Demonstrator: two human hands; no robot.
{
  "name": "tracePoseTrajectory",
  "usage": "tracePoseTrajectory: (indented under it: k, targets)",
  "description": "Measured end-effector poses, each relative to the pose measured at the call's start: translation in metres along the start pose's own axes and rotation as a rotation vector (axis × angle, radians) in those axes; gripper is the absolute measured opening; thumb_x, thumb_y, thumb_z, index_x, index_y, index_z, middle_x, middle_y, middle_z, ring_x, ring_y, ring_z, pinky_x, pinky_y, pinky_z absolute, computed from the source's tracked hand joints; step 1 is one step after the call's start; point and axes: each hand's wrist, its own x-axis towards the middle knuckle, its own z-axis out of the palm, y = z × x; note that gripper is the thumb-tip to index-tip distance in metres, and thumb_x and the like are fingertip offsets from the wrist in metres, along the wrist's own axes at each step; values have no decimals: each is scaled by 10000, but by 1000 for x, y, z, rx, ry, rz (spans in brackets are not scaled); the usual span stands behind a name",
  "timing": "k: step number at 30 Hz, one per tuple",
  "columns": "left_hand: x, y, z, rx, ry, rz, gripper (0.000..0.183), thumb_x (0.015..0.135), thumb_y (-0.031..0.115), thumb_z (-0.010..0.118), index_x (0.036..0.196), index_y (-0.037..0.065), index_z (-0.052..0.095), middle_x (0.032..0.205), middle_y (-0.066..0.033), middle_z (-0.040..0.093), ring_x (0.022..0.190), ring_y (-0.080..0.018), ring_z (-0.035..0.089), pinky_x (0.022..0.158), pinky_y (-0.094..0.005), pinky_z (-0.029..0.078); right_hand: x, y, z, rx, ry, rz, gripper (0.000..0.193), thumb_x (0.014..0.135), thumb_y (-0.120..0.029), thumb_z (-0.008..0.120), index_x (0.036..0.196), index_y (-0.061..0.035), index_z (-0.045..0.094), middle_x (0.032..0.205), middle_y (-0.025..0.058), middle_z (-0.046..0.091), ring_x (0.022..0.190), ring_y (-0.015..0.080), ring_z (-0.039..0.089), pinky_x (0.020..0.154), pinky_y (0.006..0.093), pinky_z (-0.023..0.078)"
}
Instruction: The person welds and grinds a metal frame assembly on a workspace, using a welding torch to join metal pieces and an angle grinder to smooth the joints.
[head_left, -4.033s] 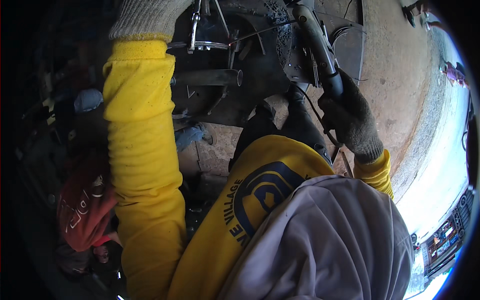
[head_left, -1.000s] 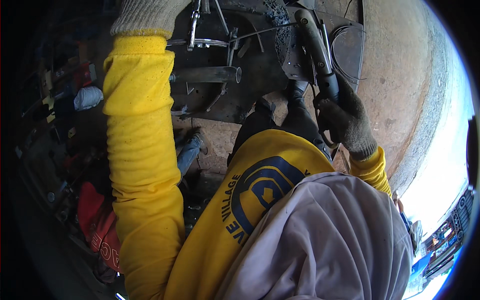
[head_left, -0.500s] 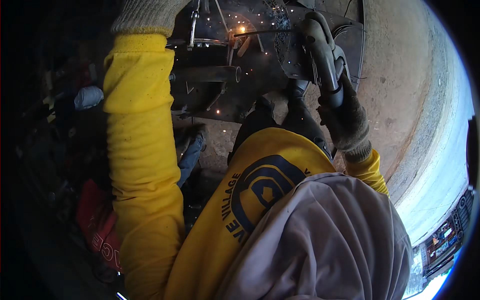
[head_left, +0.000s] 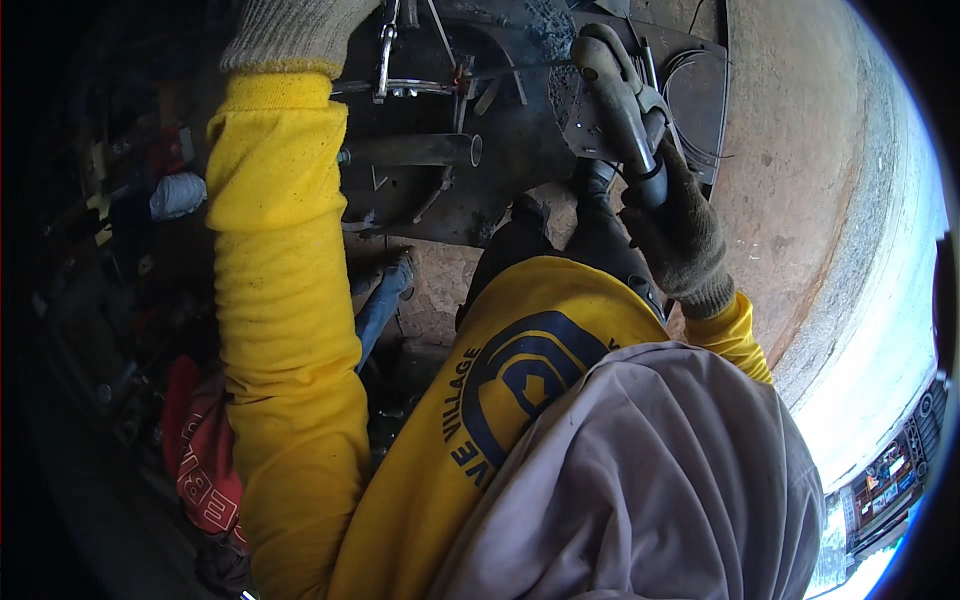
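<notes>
My gloved right hand (head_left: 685, 235) is closed around the handle of a grey welding electrode holder (head_left: 612, 95). A thin welding rod (head_left: 520, 69) runs left from its jaws to a welded metal frame (head_left: 420, 87) lying on a dark metal table (head_left: 520, 120). Where rod and frame come close, a small orange spot (head_left: 458, 78) glows; I cannot tell whether they touch. At the top left, my gloved left hand (head_left: 295, 30) reaches past the picture's edge beside the frame, so its fingers are hidden. A metal pipe (head_left: 415, 150) lies nearer me.
Coiled wire (head_left: 690, 85) lies on the table's right side, with a rough floor (head_left: 790, 150) beyond it. On the left are another person's red garment (head_left: 208, 470) and a leg in blue trousers (head_left: 385, 305). Grey cloth (head_left: 640, 480) hangs over my yellow top.
The bright arc and flying sparks have died down to a small glow. My right hand and the electrode holder have shifted slightly left. The person in red has moved a little.
</notes>
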Motion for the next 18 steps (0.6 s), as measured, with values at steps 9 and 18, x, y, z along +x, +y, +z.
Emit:
tracePoseTrajectory:
  k: [9,18]
  targets:
    - [3,0,1,-79,-40,-17,219,1000,209,598,1019,-2,653,754,-128,706,626,-211,716,582,-346,570,3,-3,-1,-106,-2,-95,786,899,7,736,1572,19,329,1311,231,637,1138,239,659,973,353,533]
    - [14,-16,4,364,49,228,224,995,256,615,1016,42,674,667,-74,689,540,-198,681,519,-354,545,2,-3,-11,-285,27,-269,730,957,-200,720,1570,-23,367,1161,140,678,862,194,699,753,308,577]
